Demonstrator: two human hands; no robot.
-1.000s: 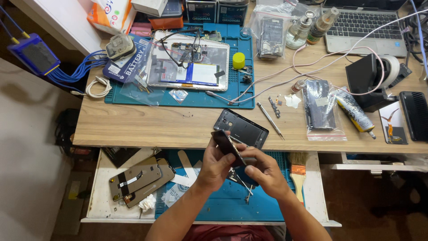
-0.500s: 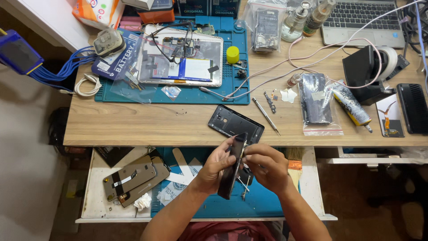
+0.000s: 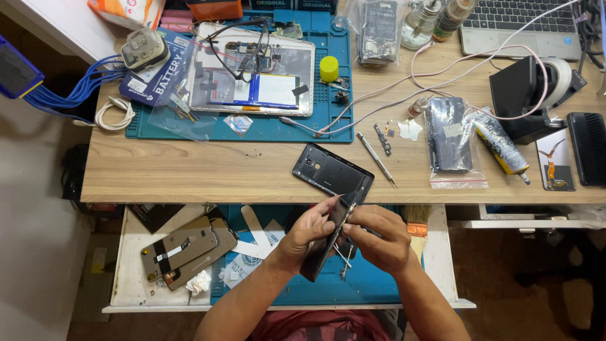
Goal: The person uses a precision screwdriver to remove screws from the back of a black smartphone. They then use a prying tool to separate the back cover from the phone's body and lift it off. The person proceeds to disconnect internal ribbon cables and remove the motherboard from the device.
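My left hand [image 3: 302,233] grips a dark opened phone [image 3: 323,246], held on edge and tilted over the pulled-out drawer. My right hand [image 3: 379,235] pinches at the phone's upper end, fingers closed on a small part there; thin metal tweezers [image 3: 344,260] hang below the hands. A black phone back cover [image 3: 332,172] lies flat on the wooden desk [image 3: 189,170] just above my hands.
A teal repair mat [image 3: 278,129] at the back holds an opened tablet [image 3: 255,69] and a yellow cap [image 3: 329,68]. A screwdriver [image 3: 376,159], bagged phone [image 3: 448,136], glue tube [image 3: 500,146] and laptop [image 3: 521,25] lie right. The drawer [image 3: 132,252] holds two phone parts [image 3: 188,247].
My view has shifted down slightly. The phone has turned from flat-facing to on edge between my hands, and both hands moved a little lower over the drawer mat.
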